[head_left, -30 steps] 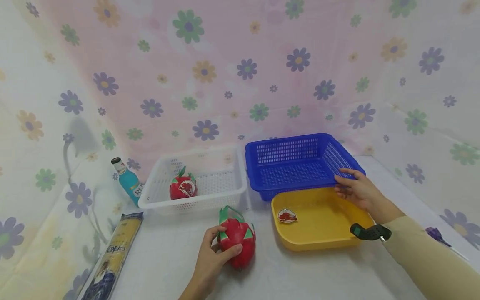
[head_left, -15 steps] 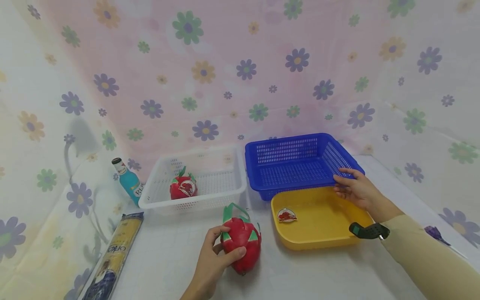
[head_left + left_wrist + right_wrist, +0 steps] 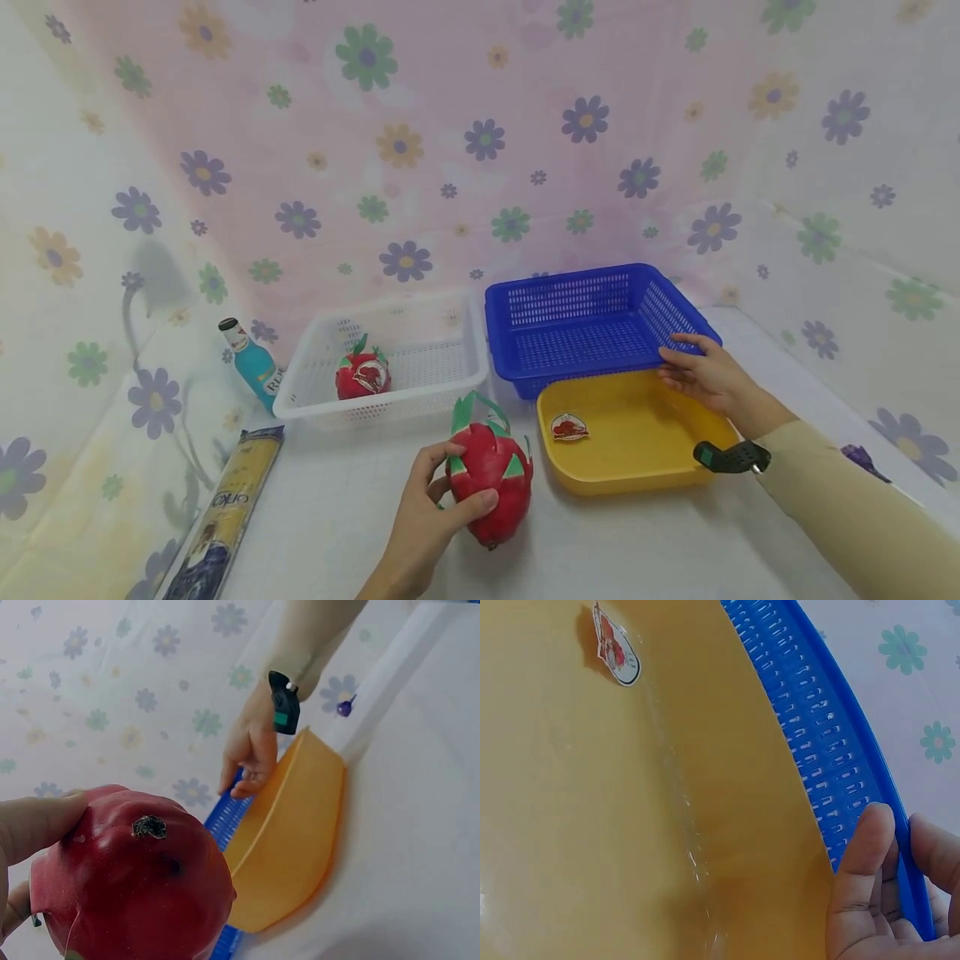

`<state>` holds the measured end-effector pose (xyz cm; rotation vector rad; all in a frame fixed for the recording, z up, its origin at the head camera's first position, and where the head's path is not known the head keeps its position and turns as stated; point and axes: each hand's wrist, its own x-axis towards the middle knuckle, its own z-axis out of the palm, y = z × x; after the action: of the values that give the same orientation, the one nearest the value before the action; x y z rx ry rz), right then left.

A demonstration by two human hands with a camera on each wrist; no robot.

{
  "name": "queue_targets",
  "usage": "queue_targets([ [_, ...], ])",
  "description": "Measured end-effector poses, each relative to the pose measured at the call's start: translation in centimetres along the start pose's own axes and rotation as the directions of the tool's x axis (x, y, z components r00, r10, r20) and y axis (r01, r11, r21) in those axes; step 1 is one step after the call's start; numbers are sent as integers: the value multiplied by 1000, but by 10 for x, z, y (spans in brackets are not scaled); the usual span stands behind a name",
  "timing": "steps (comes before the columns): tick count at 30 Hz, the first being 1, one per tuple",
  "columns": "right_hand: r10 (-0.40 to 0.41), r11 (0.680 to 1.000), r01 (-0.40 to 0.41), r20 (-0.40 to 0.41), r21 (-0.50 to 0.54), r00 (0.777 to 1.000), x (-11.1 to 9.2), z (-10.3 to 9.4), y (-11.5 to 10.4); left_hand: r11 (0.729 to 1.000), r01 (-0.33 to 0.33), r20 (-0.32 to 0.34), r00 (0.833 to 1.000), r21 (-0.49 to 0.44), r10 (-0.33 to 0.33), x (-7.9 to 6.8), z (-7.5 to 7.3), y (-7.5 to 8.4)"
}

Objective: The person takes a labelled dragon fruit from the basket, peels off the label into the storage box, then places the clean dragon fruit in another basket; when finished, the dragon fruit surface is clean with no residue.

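My left hand (image 3: 432,509) grips a red dragon fruit (image 3: 501,483) with green-tipped scales, thumb across its near side and fingers behind. In the left wrist view the same dragon fruit (image 3: 142,877) shows its dark stem scar. My right hand (image 3: 705,377) pinches the rim of a blue perforated basket (image 3: 498,354); in the right wrist view thumb and fingers lie on either side of that blue rim (image 3: 896,802). In front of the basket is a yellow tray (image 3: 637,481) with a small red-and-white label (image 3: 570,427) inside it.
A white basket (image 3: 390,401) at the left holds another dragon fruit (image 3: 363,374) with a round label. Beside it leans a blue bottle (image 3: 257,364). A yellow-and-blue packet (image 3: 227,508) lies at the far left, and a small purple thing (image 3: 865,461) lies at the right.
My left hand has carried the dragon fruit a little to the right and upward. The right hand stays at the blue basket's rim; the head view has shifted slightly.
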<state>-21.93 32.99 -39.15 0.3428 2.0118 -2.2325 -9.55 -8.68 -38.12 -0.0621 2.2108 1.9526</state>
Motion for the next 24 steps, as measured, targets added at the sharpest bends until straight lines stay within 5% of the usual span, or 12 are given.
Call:
queue_targets([
  [10,-2,999,1,13,37,1000,0,1,-1,993,-113,-27,993,-24,113,4,-6,25],
  [24,13,1000,-13,3,1,1000,0,2,-3,980,-200,-28,979,15,200,36,-6,40],
])
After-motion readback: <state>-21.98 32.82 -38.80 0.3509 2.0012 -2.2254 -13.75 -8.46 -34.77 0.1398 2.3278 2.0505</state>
